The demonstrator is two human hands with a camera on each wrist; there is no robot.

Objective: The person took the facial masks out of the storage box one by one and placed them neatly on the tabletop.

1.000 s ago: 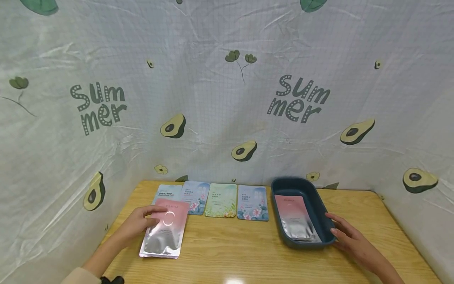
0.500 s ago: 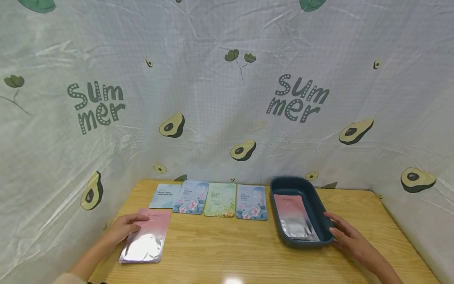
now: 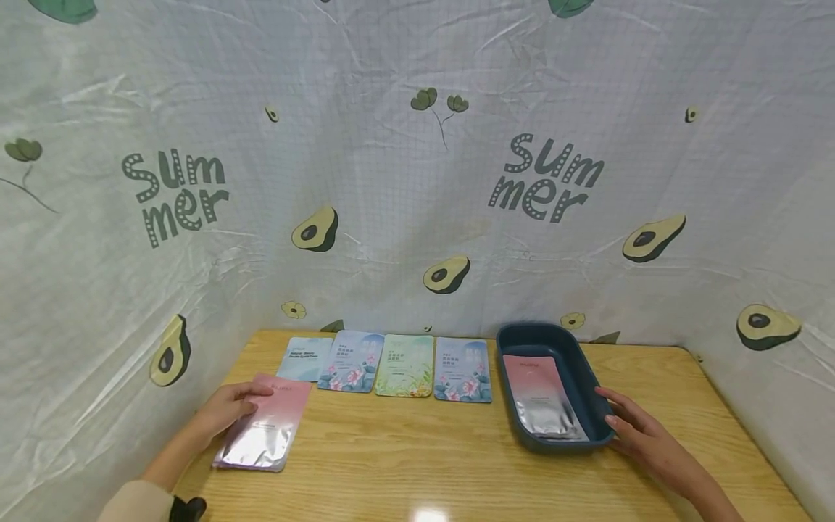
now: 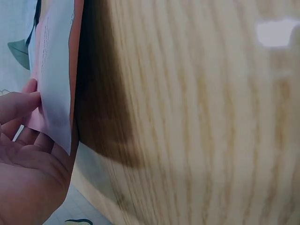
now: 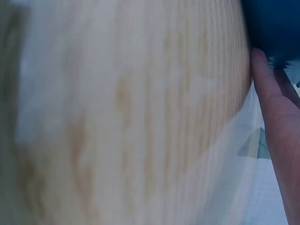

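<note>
My left hand (image 3: 225, 412) pinches the upper left edge of a pink and silver foil packet (image 3: 274, 424) at the left of the table. In the left wrist view the thumb lies on top of the packet (image 4: 57, 65), the other fingers beneath, and a dark shadow falls on the wood beside it. On the right, a dark blue rectangular box (image 3: 579, 370) holds a similar pink and silver packet (image 3: 543, 395). My right hand (image 3: 646, 438) touches the box's near right side with extended fingers. The right wrist view shows these fingertips against the blue wall (image 5: 274, 28).
Along the back of the wooden table (image 3: 404, 449) lie a light blue packet (image 3: 303, 359), a blue floral packet (image 3: 351, 362), a green one (image 3: 404, 366) and another blue floral one (image 3: 463, 370). A white avocado-print cloth (image 3: 378, 167) hangs behind and at both sides.
My left hand has carried the pink packet leftward, off the light blue one it overlapped, then slightly away from me. The right hand stays at the box.
</note>
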